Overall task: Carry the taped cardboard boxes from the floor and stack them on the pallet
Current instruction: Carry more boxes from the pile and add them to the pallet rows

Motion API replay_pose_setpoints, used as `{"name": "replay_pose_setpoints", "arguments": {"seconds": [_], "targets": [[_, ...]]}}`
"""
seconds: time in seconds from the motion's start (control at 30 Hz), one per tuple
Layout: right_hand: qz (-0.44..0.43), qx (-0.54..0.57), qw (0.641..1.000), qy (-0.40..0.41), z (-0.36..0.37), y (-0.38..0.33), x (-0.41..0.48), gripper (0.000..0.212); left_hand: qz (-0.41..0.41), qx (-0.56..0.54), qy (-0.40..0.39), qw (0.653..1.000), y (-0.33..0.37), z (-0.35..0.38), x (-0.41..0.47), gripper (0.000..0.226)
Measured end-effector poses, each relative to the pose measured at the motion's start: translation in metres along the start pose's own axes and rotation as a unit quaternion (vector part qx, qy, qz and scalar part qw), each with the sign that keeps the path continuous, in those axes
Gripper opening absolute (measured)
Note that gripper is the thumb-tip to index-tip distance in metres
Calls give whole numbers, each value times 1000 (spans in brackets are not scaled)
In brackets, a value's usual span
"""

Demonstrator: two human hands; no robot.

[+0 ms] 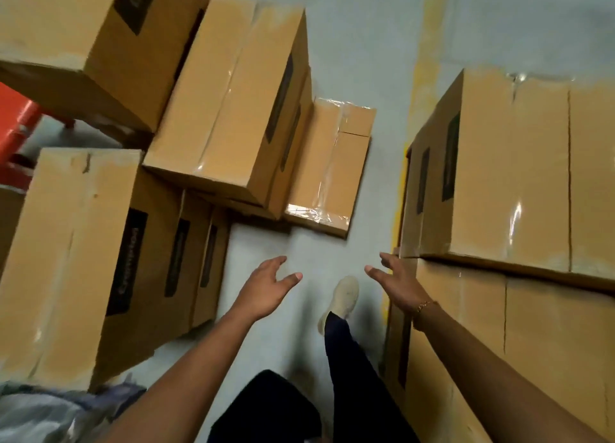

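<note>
**Both hands empty above the aisle between the boxes**

Looking down a narrow strip of pale grey concrete floor point(359, 60) with brown boxes on both sides. Left hand point(266, 288) reaching forward over the bare floor, fingers spread and apart, gripping nothing. Right hand point(397, 283) likewise stretched out with fingers apart and empty, a thin gold bracelet point(422, 307) at the wrist, just beside the near corner of the right-hand boxes; touching or not, cannot tell. Between the arms, a dark trouser leg point(346, 349) and a light beige shoe point(342, 301) planted on the floor.

Straight ahead, beyond both hands, a flat brown cardboard box sealed with clear glossy tape point(327, 169), lying low on the floor, well apart from either hand. Just left of it and touching it, a taller stack of brown taped cardboard boxes with dark printed labels point(229, 103). Near left, another stack of brown cardboard boxes with dark side labels point(76, 259). Far left, a large brown cardboard box point(66, 33) at the top corner, with an orange-red metal frame point(16, 123) below it at the left edge. On the right, a high stack of brown taped cardboard boxes point(512, 183), upper box set over a lower one, beside a yellow painted floor line point(424, 76). Near left corner, crumpled clear plastic wrap point(40, 416). Motion blur throughout; label text unreadable.
</note>
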State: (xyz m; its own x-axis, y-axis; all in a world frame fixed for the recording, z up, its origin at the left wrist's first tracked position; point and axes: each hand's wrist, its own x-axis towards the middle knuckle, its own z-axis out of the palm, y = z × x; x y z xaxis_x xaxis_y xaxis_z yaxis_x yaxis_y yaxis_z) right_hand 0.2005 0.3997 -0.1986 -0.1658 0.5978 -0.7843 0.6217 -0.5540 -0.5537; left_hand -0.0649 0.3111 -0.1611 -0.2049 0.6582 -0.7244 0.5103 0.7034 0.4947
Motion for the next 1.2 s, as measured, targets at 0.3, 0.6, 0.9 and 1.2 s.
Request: {"name": "replay_pose_setpoints", "arguments": {"seconds": [0.3, 0.6, 0.9, 1.2], "targets": [[131, 185, 974, 10, 29, 2, 271, 75, -22, 20, -3, 1000, -1, 26, 284, 69], [166, 193, 959, 122, 91, 71, 469, 115, -21, 54, 46, 997, -61, 76, 490, 72], [200, 318, 904, 206, 96, 92, 510, 101, 23, 103, 78, 991, -92, 93, 508, 85], [100, 123, 972, 172, 49, 81, 529, 104, -80, -135, 59, 986, -71, 93, 560, 83]]}}
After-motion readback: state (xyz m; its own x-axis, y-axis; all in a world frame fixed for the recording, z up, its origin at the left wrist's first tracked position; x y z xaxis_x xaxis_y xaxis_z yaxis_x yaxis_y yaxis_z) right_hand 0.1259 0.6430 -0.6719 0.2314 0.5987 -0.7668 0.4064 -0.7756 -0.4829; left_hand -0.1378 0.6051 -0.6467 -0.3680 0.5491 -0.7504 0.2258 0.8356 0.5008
